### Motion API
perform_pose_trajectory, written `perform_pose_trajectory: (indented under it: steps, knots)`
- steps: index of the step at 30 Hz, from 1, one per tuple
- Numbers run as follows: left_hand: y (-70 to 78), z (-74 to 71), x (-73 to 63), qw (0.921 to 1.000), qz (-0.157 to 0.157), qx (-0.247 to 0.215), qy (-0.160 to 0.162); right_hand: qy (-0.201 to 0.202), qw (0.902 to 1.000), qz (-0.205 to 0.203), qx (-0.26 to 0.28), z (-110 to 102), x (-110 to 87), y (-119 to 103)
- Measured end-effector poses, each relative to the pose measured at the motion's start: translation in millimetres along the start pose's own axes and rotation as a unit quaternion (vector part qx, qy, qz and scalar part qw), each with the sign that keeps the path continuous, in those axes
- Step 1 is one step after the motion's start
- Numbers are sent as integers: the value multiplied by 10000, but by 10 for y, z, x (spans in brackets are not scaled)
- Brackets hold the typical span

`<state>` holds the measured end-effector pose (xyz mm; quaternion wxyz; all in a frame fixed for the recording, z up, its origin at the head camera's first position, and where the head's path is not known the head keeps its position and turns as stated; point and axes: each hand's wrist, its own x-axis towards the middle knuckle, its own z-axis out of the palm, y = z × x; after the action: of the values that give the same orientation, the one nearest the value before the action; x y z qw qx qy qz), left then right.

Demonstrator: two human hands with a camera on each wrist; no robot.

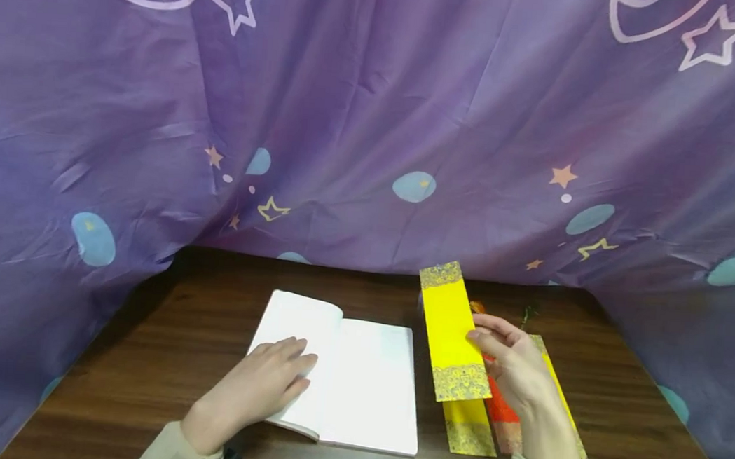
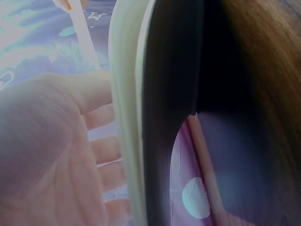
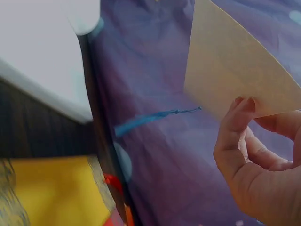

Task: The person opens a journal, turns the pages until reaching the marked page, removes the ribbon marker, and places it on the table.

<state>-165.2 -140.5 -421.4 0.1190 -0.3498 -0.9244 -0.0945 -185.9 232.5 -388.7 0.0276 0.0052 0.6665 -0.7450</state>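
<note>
A notebook [image 1: 371, 384] lies spread at blank white pages on the table. My left hand [image 1: 263, 384] rests on its left page, fingers relaxed; the left wrist view shows the curved page edges [image 2: 127, 113] and dark cover beside the palm. Raised over the table to the right of the notebook, a yellow bookmark [image 1: 453, 326] with ornate patterned ends is pinched by my right hand [image 1: 520, 369] at its right edge. In the right wrist view the bookmark's pale side [image 3: 230, 70] shows, and a blue tassel [image 3: 150, 120] hangs near it.
Below the raised bookmark, another yellow bookmark [image 1: 471, 432] and a red one [image 1: 502, 410] lie on the wooden table [image 1: 164, 357]. A further yellow bookmark [image 1: 539, 344] is partly under my right forearm. A purple patterned curtain [image 1: 348, 130] hangs behind the table.
</note>
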Motion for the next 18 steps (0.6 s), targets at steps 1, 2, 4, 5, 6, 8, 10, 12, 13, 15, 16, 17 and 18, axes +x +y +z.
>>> perform_pose_trajectory:
  steps: [1,2,4,5,6,8,10,12,13,15,16,17,18]
  knots:
    - [0,-1,10,10000,7,-8,-26,2,10000,-20,35,-60,-12,-15]
    - [0,-3,19,10000,13,-13,-59,25,10000,-29,76,-121,-20,-23]
    - [1,-15,28,9999,-4,-57,-128,77,10000,-20,40,-241,-32,-29]
    - [2,-24,27,9998,-29,-81,-162,106,9999,34,-16,-302,-37,-31]
    - [3,-33,24,9998,-40,-88,-173,123,9999,75,-93,-365,-36,-29]
    - [4,-48,17,9997,-87,-127,-206,177,9995,119,-222,-489,-31,-21]
    - [4,-55,9,9995,-135,-159,-218,227,9986,212,-422,-616,-27,-28]
    - [3,-51,4,9995,-161,-185,-214,255,9976,271,-581,-748,-18,-42]
    - [3,-46,2,9995,-159,-187,-204,272,9971,283,-648,-817,-12,-51]
    - [3,-35,0,9996,-142,-182,-178,280,9964,271,-749,-957,-2,-74]
    - [3,-29,0,9996,-134,-181,-167,277,9962,256,-785,-1032,5,-86]
    - [3,-23,-1,9996,-127,-178,-156,268,9965,225,-763,-1107,11,-95]
    - [3,-18,-1,9997,-115,-172,-139,269,9964,212,-775,-1180,23,-105]
